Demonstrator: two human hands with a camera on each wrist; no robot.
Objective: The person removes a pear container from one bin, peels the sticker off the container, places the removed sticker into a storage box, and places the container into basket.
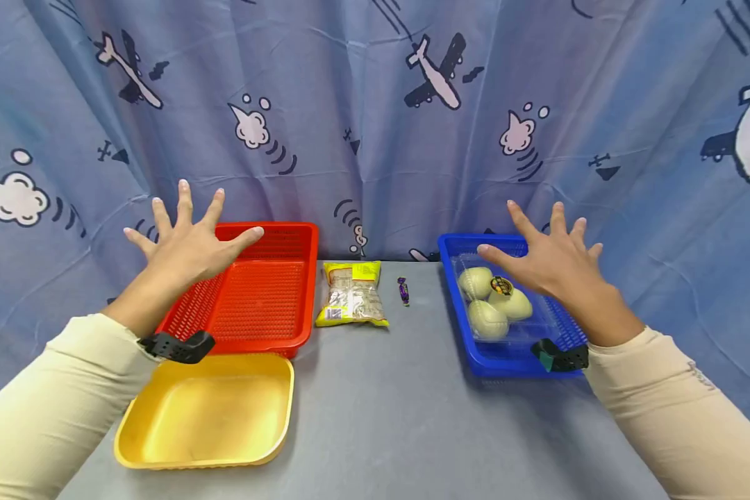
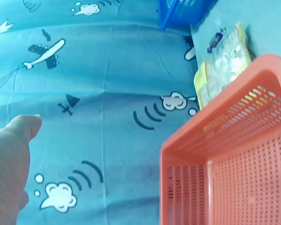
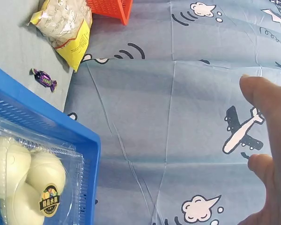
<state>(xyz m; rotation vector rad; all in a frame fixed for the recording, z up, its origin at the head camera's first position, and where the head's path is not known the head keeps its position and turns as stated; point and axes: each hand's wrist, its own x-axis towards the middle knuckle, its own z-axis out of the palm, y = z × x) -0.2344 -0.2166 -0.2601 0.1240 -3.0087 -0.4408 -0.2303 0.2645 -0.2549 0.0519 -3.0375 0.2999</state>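
Observation:
My left hand (image 1: 187,246) hovers over the back left of the red basket (image 1: 305,292), fingers spread and holding nothing. Over the blue basket (image 1: 475,361), my right hand (image 1: 553,260) is likewise spread, with nothing in it. That basket holds a clear plastic box (image 3: 77,187) with pale round fruits (image 1: 489,321) and a dark round label. Between the baskets lie a yellow-ended clear snack bag (image 1: 353,295) and a small purple wrapped candy (image 1: 403,292). In the left wrist view the red basket's visible inside shows only its perforated floor and walls.
A yellow plastic basin (image 1: 206,417) stands in front of the red basket, close against it. Behind the grey table (image 1: 375,410) hangs a blue curtain (image 1: 350,104) printed with airplanes, meeting the table's back edge.

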